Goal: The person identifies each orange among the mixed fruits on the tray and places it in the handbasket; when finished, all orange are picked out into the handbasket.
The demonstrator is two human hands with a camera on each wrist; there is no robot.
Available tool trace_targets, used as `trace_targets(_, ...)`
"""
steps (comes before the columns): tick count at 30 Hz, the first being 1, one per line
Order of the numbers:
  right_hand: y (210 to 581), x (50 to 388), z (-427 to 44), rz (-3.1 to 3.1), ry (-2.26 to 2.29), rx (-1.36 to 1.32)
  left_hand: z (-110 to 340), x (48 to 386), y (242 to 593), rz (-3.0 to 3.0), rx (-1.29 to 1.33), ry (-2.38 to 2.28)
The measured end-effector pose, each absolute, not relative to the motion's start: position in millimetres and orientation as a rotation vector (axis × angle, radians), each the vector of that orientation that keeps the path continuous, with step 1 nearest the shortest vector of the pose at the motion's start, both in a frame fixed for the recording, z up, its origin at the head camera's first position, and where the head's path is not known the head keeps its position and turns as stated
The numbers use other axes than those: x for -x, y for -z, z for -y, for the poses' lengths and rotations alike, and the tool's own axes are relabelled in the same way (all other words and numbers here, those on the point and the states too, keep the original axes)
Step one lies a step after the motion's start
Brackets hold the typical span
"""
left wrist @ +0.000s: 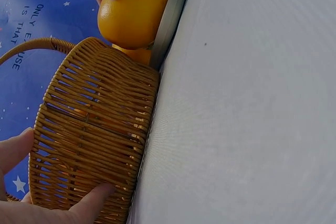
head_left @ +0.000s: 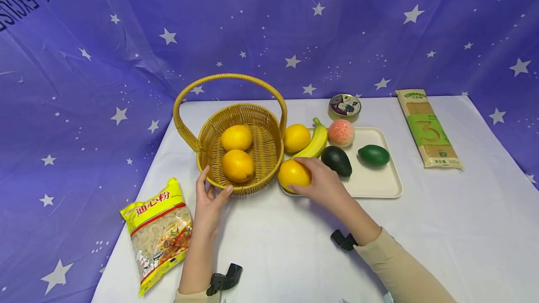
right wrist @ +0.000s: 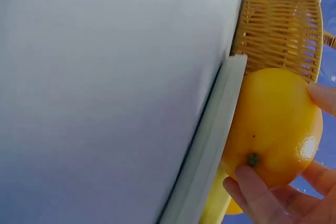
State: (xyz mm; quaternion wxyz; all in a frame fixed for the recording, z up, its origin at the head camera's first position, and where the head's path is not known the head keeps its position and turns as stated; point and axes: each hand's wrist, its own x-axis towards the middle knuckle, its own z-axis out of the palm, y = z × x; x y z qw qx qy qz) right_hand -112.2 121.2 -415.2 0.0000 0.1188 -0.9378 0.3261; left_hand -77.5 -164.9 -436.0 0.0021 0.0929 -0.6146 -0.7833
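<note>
My right hand grips an orange over the left front corner of the cream tray. In the right wrist view, the thumb and fingers are around the orange, its green stem spot showing. My left hand touches the front left of the wicker basket, fingers spread against its outer side, as the left wrist view also shows on the basket wall. Two oranges lie inside, one behind and one in front. On the tray's left side are another orange and a banana.
The tray also holds a peach, a dark avocado and a green fruit. Behind it stands a round tin. A noodle pack lies right, a macaroni bag left. The basket's tall handle arches upward.
</note>
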Motion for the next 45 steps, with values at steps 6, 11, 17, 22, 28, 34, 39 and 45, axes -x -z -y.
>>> trace_targets(6, 402.1, 113.7, -128.8, 2.925, -1.112, -0.324, 164.3, 77.4, 435.8, 1.929, -0.302, 2.453)
trace_targets(11, 385.9, 115.2, -134.2, 2.880, -1.253, -0.295, 163.9, 77.3, 435.3, 1.927, -0.317, 2.463)
trace_targets(17, 369.8, 120.2, -128.7, 2.750, -1.436, -0.310, 164.8, 77.9, 436.0, 1.928, -0.319, 2.468)
trace_targets(22, 368.0, 127.6, -109.1, 2.634, -1.598, -0.344, 165.6, 77.9, 436.6, 1.926, -0.298, 2.460)
trace_targets(28, 372.1, 137.5, -79.0, 2.590, -1.523, -0.439, 165.0, 77.3, 436.4, 1.927, -0.286, 2.451)
trace_targets(34, 382.9, 147.5, -60.7, 2.583, -1.358, -0.529, 163.6, 76.4, 436.9, 1.929, -0.272, 2.448)
trace_targets(39, 392.1, 152.3, -55.2, 2.603, -1.291, -0.534, 164.0, 75.5, 437.6, 1.935, -0.279, 2.455)
trace_targets(45, 395.3, 154.8, -52.3, 2.632, -1.216, -0.565, 165.3, 76.4, 437.7, 1.936, -0.261, 2.453)
